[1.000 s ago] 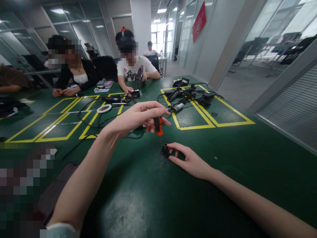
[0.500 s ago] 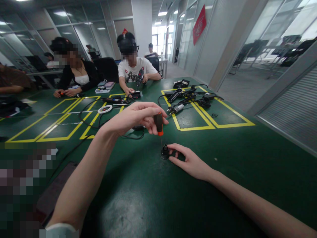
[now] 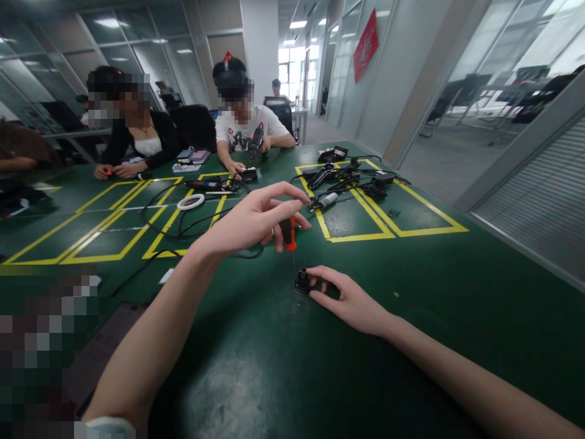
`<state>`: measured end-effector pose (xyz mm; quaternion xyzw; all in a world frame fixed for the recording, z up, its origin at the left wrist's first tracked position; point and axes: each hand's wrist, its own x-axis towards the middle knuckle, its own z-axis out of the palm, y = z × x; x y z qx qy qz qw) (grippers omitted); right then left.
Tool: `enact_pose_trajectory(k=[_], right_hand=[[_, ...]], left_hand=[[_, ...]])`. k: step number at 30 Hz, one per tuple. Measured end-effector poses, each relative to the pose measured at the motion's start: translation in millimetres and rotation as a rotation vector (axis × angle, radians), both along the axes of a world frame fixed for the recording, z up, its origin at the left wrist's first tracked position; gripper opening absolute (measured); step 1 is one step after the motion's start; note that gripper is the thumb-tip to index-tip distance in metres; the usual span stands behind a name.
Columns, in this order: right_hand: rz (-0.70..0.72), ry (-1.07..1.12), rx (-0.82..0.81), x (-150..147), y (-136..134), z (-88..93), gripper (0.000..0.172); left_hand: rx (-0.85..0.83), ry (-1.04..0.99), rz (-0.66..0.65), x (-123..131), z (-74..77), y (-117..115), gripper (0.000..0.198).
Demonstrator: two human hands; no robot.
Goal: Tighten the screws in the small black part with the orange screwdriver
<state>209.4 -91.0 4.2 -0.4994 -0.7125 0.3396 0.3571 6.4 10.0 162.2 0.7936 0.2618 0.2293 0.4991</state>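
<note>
My left hand (image 3: 262,219) is closed around the handle of a black and orange screwdriver (image 3: 291,242), with its index finger lifted off and stretched forward. The thin shaft points down to a small black round part (image 3: 302,283) with a raised collar, which stands on the green table (image 3: 356,378). Whether the tip sits in a screw is too small to tell. My right hand (image 3: 345,299) pinches the side of the black part between thumb and fingers. A tiny bright speck lies on the table just in front of it.
Black cables and tools (image 3: 342,177) lie within yellow tape at the back right. Small dark screws (image 3: 393,213) rest nearby. A white ring (image 3: 191,202) and more cables are at the left. Across the table a person (image 3: 249,128) holds a power drill (image 3: 256,143); another person sits beside.
The fingers of my left hand have shifted on the screwdriver handle, the index finger now extended past it. My right hand stays on the black part. The view has moved slightly.
</note>
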Motion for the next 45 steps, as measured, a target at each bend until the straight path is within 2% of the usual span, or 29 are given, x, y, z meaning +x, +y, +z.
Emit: enact_pose_trajectory(k=[5, 11, 15, 22, 27, 37, 41, 45], right_hand=[[-0.004, 0.006, 0.017, 0.1, 0.7, -2.4, 0.037], [0.003, 0.011, 0.023, -0.1, -0.6, -1.3, 0.035], [0.000, 0.002, 0.015, 0.6, -1.6, 1.3, 0.035], [0.011, -0.005, 0.016, 0.4, -1.3, 1.0, 0.036], [0.002, -0.003, 0.009, 0.1, -1.1, -1.0, 0.038], [0.010, 0.001, 0.012, 0.4, -1.5, 0.8, 0.038], [0.002, 0.004, 0.006, 0.2, -1.2, 0.9, 0.037], [0.006, 0.017, -0.008, -0.2, -1.1, 0.6, 0.037]], left_hand=[[-0.037, 0.046, -0.027, -3.3, 2.7, 2.3, 0.042], [-0.181, 0.010, -0.141, -9.4, 1.6, 9.9, 0.036], [-0.147, 0.028, -0.136, -10.1, 3.9, 8.3, 0.037], [0.057, 0.013, 0.053, -4.4, 2.0, 4.5, 0.033], [0.140, -0.028, 0.013, -2.5, 0.3, 2.0, 0.029], [0.678, 0.031, 0.244, -1.0, -0.9, -7.1, 0.031], [0.838, 0.109, 0.258, 1.0, -3.5, -6.5, 0.042], [0.857, 0.172, 0.185, 2.4, -5.0, -5.0, 0.041]])
